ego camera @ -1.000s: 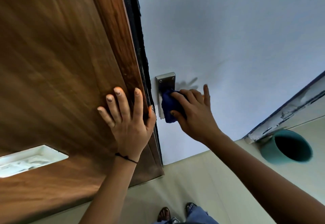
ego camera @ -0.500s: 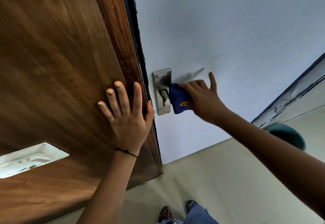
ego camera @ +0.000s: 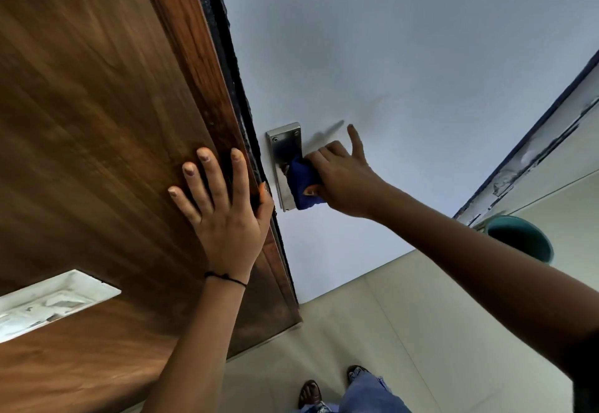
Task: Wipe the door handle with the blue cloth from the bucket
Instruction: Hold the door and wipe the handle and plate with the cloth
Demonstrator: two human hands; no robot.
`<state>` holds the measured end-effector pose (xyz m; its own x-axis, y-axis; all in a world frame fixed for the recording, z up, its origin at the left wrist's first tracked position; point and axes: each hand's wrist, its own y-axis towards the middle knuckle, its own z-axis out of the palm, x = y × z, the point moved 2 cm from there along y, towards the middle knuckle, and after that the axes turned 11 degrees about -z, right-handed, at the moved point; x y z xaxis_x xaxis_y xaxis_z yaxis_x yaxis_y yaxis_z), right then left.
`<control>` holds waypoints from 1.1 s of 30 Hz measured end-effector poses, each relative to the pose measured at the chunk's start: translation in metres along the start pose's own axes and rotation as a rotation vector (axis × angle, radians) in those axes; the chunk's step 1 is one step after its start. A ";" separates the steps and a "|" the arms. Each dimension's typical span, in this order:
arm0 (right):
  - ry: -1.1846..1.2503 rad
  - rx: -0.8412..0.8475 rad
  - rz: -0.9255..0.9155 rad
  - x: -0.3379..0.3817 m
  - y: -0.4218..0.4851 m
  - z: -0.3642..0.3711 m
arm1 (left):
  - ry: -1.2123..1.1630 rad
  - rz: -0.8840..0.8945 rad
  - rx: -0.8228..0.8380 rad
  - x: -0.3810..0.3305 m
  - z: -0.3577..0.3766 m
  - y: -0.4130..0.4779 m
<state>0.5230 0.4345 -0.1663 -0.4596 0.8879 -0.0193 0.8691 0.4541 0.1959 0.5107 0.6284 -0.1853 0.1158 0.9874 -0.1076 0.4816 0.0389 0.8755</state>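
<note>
Right now your right hand (ego camera: 343,182) has its grip closed around the bunched blue cloth (ego camera: 303,185), with the little finger sticking out straight, and the cloth is pressed over the door handle (ego camera: 285,167) against the right edge of its steel plate (ego camera: 283,143) on the pale door face; the lever itself is hidden under the cloth. Your left hand (ego camera: 223,214) lies flat and spread wide on the brown wooden panel (ego camera: 97,114) just left of the plate, holding nothing, with a thin black band (ego camera: 227,278) at the wrist. Down on the floor (ego camera: 372,321) to the right, the teal bucket (ego camera: 522,242) stands well apart from the handle.
</note>
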 end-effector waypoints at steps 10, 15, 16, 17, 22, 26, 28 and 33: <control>0.611 0.043 0.138 -0.073 -0.022 -0.004 | 0.026 0.003 -0.007 -0.001 0.000 0.001; 1.378 -0.270 0.316 -0.070 -0.039 0.021 | 0.007 0.004 -0.007 -0.002 -0.002 0.001; 1.516 -0.358 0.337 -0.065 -0.041 0.031 | 0.009 0.013 -0.006 -0.002 -0.002 0.001; 1.636 -0.434 0.365 -0.059 -0.042 0.040 | 0.015 0.024 -0.003 -0.002 -0.003 0.001; 2.286 -0.849 0.487 -0.016 -0.030 0.070 | 0.028 0.028 0.011 -0.003 -0.005 0.001; 2.600 -1.047 0.580 0.020 -0.015 0.078 | 0.045 0.018 0.034 -0.004 -0.008 0.004; 2.638 -1.050 0.615 0.038 -0.004 0.084 | 0.052 0.018 0.038 -0.004 -0.009 0.005; 2.753 -1.041 0.586 0.072 0.012 0.092 | 0.070 0.007 0.082 -0.003 -0.010 0.006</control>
<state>0.5171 0.5107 -0.2551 -0.2298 -0.9610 0.1539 0.9549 -0.2532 -0.1552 0.5043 0.6272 -0.1746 0.0595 0.9961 -0.0657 0.5509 0.0221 0.8343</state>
